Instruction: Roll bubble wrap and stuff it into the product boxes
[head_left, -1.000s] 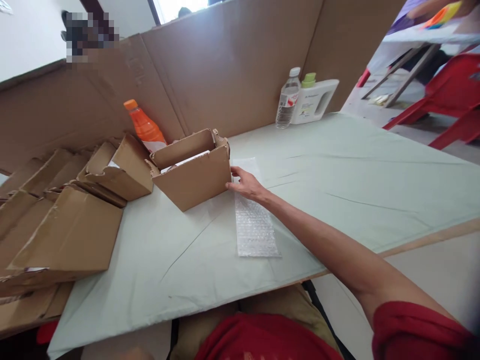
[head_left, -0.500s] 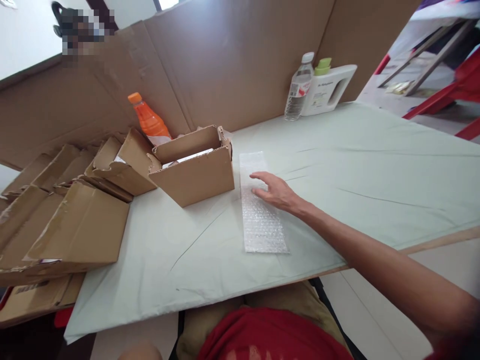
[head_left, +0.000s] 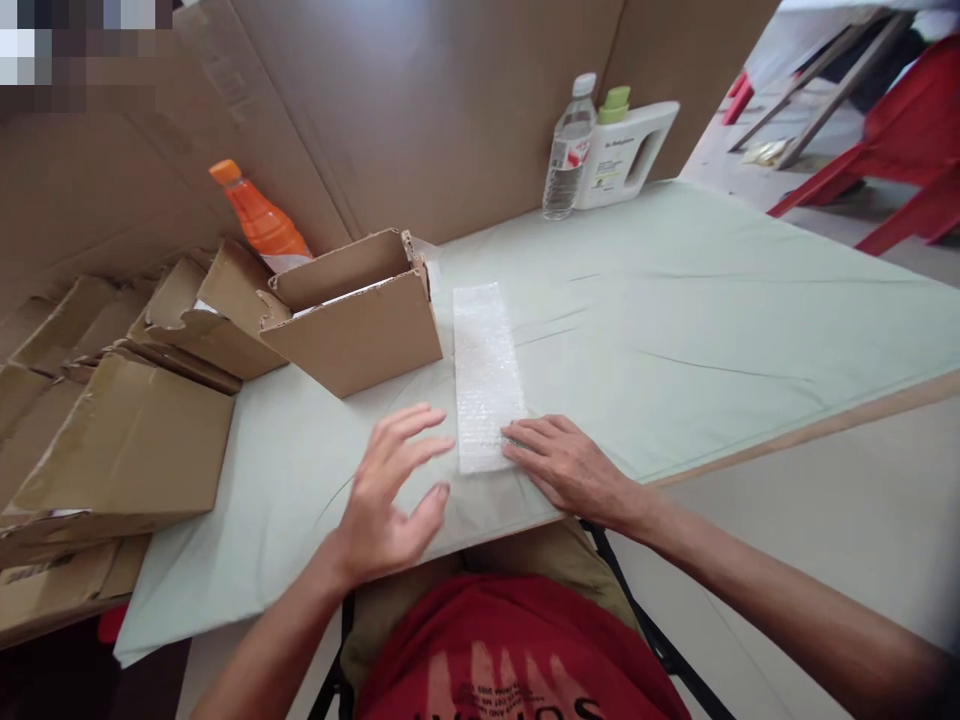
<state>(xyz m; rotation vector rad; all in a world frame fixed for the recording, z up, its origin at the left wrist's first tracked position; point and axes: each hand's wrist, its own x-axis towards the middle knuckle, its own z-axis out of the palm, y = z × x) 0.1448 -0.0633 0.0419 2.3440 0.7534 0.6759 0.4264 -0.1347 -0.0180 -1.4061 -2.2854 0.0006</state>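
Observation:
A flat rectangular bubble wrap bag [head_left: 486,370] lies on the pale green table cover. My right hand [head_left: 566,465] rests at its near right corner, fingers stretched over the edge and touching it; part of the thumb is hidden. Just left of the bag hovers my left hand [head_left: 397,490], fingers spread and apart from it, holding nothing. Beyond my left hand stands an open cardboard box [head_left: 360,335] with something white and flat inside, which I cannot make out further.
Several open cardboard boxes [head_left: 142,440] crowd the left side. An orange bottle [head_left: 262,215] leans behind the box. A water bottle [head_left: 568,150] and a white jug with a green cap [head_left: 626,160] stand against the cardboard wall [head_left: 450,120]. A red chair [head_left: 907,130] is at far right.
My right hand has moved from the bag's upper part down to its near right corner. My left hand has come into view over the table. The camera view has shifted.

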